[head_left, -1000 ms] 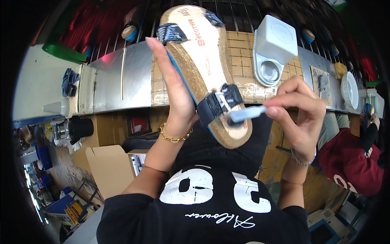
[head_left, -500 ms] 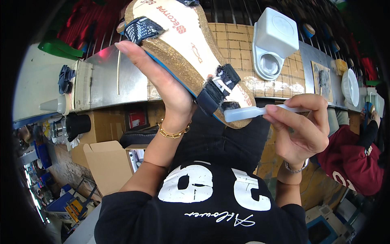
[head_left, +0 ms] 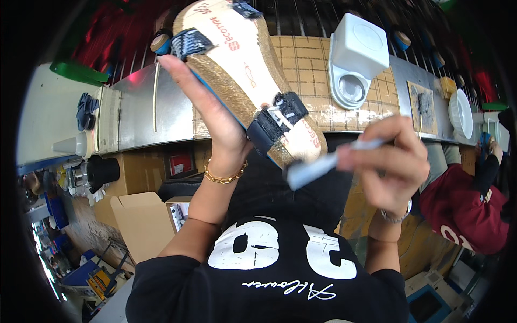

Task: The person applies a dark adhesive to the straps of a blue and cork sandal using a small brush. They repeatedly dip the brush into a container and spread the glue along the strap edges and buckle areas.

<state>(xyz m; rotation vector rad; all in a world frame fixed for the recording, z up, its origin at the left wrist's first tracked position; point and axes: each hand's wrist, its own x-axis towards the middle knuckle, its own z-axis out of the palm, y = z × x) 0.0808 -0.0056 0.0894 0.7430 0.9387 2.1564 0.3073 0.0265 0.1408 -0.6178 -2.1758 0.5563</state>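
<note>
My left hand (head_left: pixel 218 116) supports a sandal (head_left: pixel 242 59) from its left side, the thumb stretched along the edge and the other fingers hidden behind it. The sandal has a pale, printed face, brown cork-like edges, a blue line along the side and dark strap ends (head_left: pixel 277 121) folded onto that face. Between the fingers of my right hand (head_left: pixel 390 161) is a brush (head_left: pixel 315 171) with a whitish handle, blurred by motion. Its dark bristle end lies by the sandal's lower tip; whether they touch I cannot tell.
Beyond the sandal, a white dispenser with a round cup (head_left: pixel 353 64) stands on a cardboard-covered metal bench (head_left: pixel 307 81). A white bowl (head_left: pixel 461 114) sits farther right. An open carton (head_left: pixel 142 220) is at lower left. A person in a maroon shirt (head_left: pixel 463 207) works at the right.
The brush has moved slightly left and down, tilting so its bristle end points lower, at the sandal's tip. The sandal has shifted slightly in my left hand's hold.
</note>
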